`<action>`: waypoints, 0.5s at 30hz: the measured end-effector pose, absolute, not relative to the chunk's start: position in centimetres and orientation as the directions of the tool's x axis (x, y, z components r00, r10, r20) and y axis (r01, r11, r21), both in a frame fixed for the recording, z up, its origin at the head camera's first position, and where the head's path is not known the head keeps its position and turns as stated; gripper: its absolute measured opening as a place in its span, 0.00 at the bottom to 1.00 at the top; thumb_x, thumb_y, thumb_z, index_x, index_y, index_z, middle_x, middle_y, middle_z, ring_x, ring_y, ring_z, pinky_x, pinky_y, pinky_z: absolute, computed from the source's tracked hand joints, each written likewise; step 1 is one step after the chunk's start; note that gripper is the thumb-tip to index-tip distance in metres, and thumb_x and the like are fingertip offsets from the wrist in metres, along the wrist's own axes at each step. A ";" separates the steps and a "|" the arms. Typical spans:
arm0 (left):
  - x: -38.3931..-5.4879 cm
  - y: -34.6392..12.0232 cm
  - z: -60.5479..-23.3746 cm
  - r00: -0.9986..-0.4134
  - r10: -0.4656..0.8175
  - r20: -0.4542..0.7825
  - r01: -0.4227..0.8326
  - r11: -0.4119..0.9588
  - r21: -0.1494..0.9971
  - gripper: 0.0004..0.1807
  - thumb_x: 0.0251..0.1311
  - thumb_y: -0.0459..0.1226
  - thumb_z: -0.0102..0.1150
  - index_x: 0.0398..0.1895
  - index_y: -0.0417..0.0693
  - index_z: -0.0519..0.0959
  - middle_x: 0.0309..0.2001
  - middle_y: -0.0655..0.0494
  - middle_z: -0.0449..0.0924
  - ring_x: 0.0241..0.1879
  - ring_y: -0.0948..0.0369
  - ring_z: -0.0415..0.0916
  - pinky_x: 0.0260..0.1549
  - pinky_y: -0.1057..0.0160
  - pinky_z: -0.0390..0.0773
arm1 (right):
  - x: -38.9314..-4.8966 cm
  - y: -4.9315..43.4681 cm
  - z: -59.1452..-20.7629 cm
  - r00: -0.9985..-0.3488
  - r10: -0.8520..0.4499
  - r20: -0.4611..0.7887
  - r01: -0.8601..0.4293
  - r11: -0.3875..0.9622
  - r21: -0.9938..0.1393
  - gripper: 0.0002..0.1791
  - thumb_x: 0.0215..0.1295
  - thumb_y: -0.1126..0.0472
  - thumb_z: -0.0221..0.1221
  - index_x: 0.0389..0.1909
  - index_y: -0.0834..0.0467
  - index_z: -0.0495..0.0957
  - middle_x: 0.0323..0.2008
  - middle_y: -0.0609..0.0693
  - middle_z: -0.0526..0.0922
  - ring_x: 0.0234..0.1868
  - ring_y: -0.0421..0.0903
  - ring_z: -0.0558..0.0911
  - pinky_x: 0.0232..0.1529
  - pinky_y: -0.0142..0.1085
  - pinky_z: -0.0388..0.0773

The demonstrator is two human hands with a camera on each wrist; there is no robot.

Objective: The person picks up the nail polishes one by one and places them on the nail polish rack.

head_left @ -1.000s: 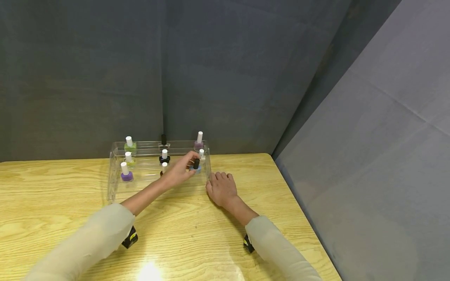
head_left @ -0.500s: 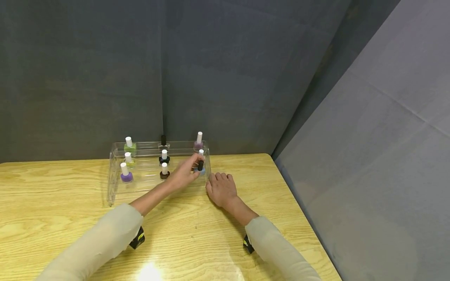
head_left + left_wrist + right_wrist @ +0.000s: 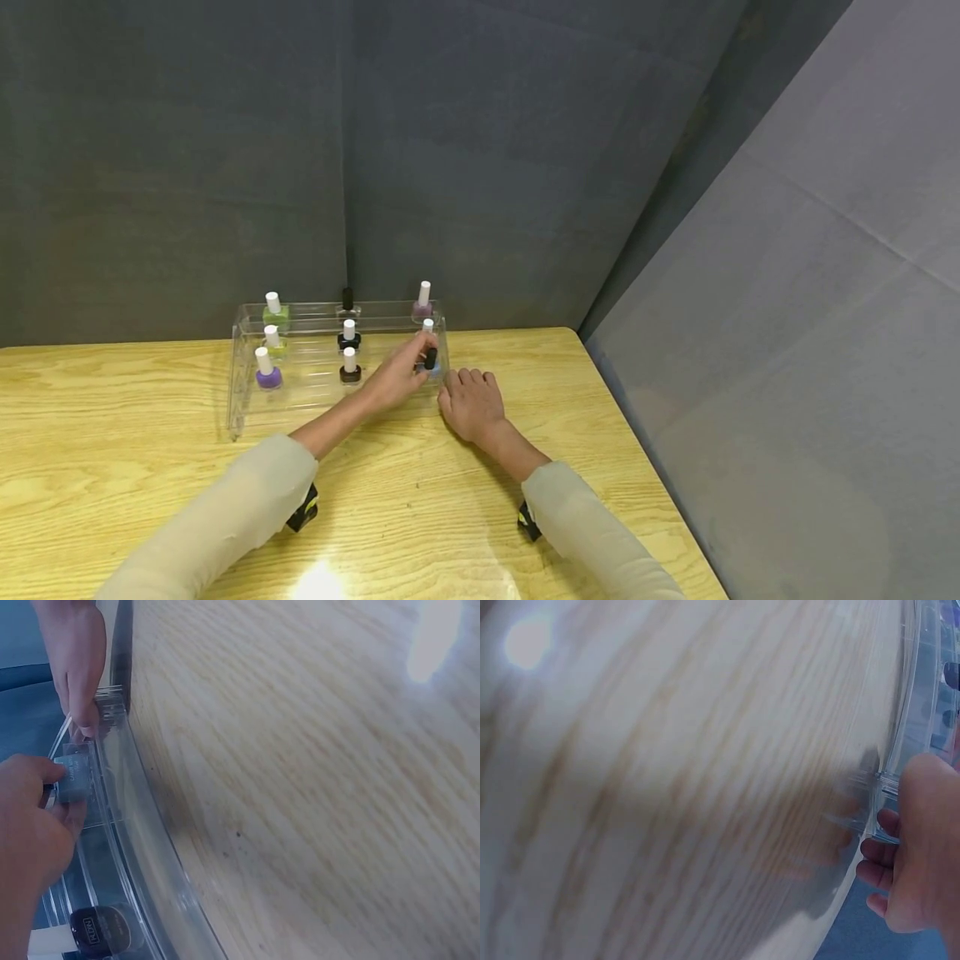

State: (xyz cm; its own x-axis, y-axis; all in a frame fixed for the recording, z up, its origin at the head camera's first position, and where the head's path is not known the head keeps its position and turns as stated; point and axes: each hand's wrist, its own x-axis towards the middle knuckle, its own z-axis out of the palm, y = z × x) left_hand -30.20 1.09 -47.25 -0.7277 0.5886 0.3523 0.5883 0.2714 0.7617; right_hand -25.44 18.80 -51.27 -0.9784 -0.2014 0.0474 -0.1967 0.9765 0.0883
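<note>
My left hand (image 3: 395,377) pinches a nail polish bottle (image 3: 431,359) with a black cap and light blue polish at the right end of the front row of a clear stepped display rack (image 3: 288,409). In the left wrist view, thumb and fingers hold the blue bottle (image 3: 73,780) close over the rack's tier. My right hand (image 3: 471,406) holds the rack's right front corner. Its curled fingers (image 3: 877,874) lie along the outer side in the right wrist view. Farther left on the front tier stand a dark brown bottle (image 3: 350,368) and a purple bottle (image 3: 267,377).
Behind them on the rack are a black bottle (image 3: 348,340), a yellow-green one (image 3: 274,346), a green one (image 3: 276,314), a mauve one (image 3: 423,310) and a black-capped one (image 3: 347,305). The rack stands on a wooden table (image 3: 420,517) before a dark grey cloth (image 3: 480,167).
My left hand has moved slightly right and toward me with the blue bottle, nearer the rack's right end. The brown bottle has come into full view. My right hand stays at the corner.
</note>
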 end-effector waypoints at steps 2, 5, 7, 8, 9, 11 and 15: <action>-30.2 1.2 -47.4 -0.729 0.589 0.350 0.587 0.274 0.762 0.24 0.59 0.17 0.58 0.58 0.35 0.68 0.55 0.38 0.76 0.53 0.44 0.77 0.53 0.51 0.77 | -25.4 18.7 -51.2 -0.978 -0.201 0.050 -0.196 0.977 0.088 0.19 0.81 0.47 0.32 0.44 0.54 0.67 0.37 0.49 0.69 0.43 0.51 0.70 0.50 0.48 0.64; -30.3 1.2 -47.6 -0.733 0.586 0.345 0.582 0.277 0.765 0.24 0.59 0.17 0.58 0.57 0.35 0.68 0.54 0.37 0.76 0.53 0.44 0.77 0.53 0.51 0.78 | -25.3 18.7 -51.1 -0.978 -0.201 0.055 -0.196 0.977 0.087 0.18 0.81 0.48 0.33 0.43 0.54 0.67 0.37 0.49 0.69 0.42 0.51 0.70 0.49 0.48 0.64; -30.4 1.3 -47.6 -0.735 0.585 0.343 0.582 0.284 0.762 0.24 0.59 0.17 0.58 0.57 0.36 0.68 0.55 0.37 0.76 0.53 0.44 0.77 0.53 0.50 0.77 | -25.3 18.7 -51.1 -0.978 -0.200 0.057 -0.195 0.977 0.087 0.18 0.81 0.48 0.33 0.43 0.54 0.67 0.37 0.49 0.69 0.42 0.51 0.70 0.50 0.48 0.65; -30.4 1.3 -47.6 -0.737 0.584 0.340 0.580 0.288 0.762 0.23 0.59 0.17 0.58 0.57 0.36 0.68 0.55 0.37 0.76 0.53 0.44 0.77 0.53 0.50 0.77 | -25.3 18.7 -51.1 -0.978 -0.201 0.057 -0.195 0.977 0.088 0.18 0.80 0.48 0.33 0.43 0.54 0.67 0.37 0.49 0.69 0.43 0.51 0.70 0.50 0.48 0.64; -30.4 1.3 -47.7 -0.738 0.584 0.337 0.578 0.291 0.762 0.23 0.60 0.18 0.57 0.57 0.37 0.68 0.55 0.37 0.76 0.53 0.44 0.77 0.53 0.50 0.77 | -25.3 18.7 -51.1 -0.978 -0.200 0.055 -0.195 0.977 0.089 0.18 0.80 0.48 0.33 0.44 0.54 0.67 0.37 0.49 0.69 0.43 0.51 0.70 0.50 0.48 0.64; -30.5 1.3 -47.7 -0.741 0.586 0.328 0.573 0.298 0.764 0.23 0.60 0.18 0.57 0.58 0.37 0.68 0.56 0.38 0.76 0.54 0.44 0.77 0.53 0.49 0.77 | -25.3 18.7 -51.1 -0.979 -0.199 0.051 -0.194 0.977 0.088 0.18 0.81 0.48 0.32 0.44 0.54 0.67 0.38 0.49 0.69 0.43 0.51 0.70 0.50 0.48 0.64; -30.4 1.3 -47.7 -0.747 0.590 0.306 0.559 0.307 0.771 0.23 0.61 0.19 0.57 0.58 0.38 0.68 0.57 0.38 0.75 0.54 0.44 0.76 0.52 0.48 0.77 | -25.3 18.7 -51.0 -0.981 -0.193 0.036 -0.189 0.977 0.094 0.19 0.81 0.47 0.31 0.44 0.54 0.67 0.38 0.49 0.69 0.43 0.51 0.70 0.51 0.48 0.64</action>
